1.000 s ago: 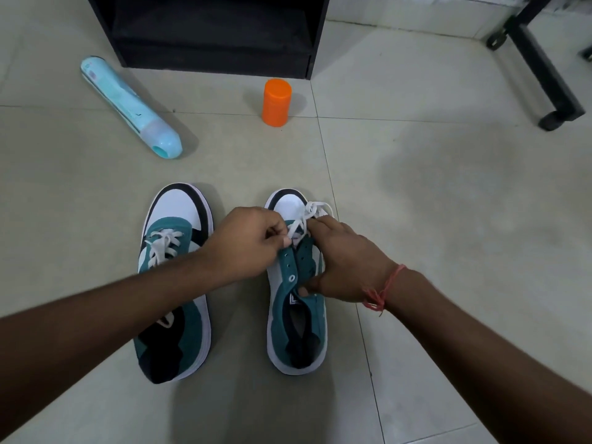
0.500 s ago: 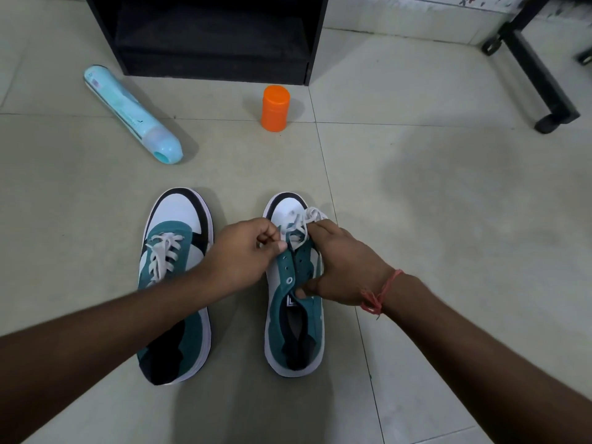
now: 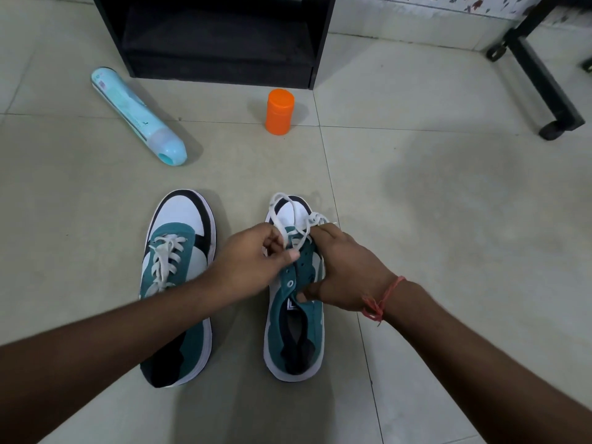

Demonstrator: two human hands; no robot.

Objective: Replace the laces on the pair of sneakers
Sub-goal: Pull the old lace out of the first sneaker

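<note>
Floor (image 3: pixel 416 219): tiled, it carries both sneakers.
Left sneaker (image 3: pixel 179 283): fully laced, beside the right one.
Right sneaker (image 3: pixel 296 331): upper eyelets empty, white lace (image 3: pixel 282 209) loose over the toe.
Left hand (image 3: pixel 253 264): fingers curled, pinching the lace.
Right hand (image 3: pixel 346 270): fingers grip the sneaker's side.

Open floor (image 3: pixel 448 251) spreads to the right of the right shoe (image 3: pixel 296 344), up to the black frame (image 3: pixel 544 78) in the far right corner. Beyond the shoes, an orange bottle (image 3: pixel 279 112), a lying blue tube (image 3: pixel 137 115) and a black shelf (image 3: pixel 217 40) block the far edge. The left shoe (image 3: pixel 179 283) lies just beside the right one.
</note>
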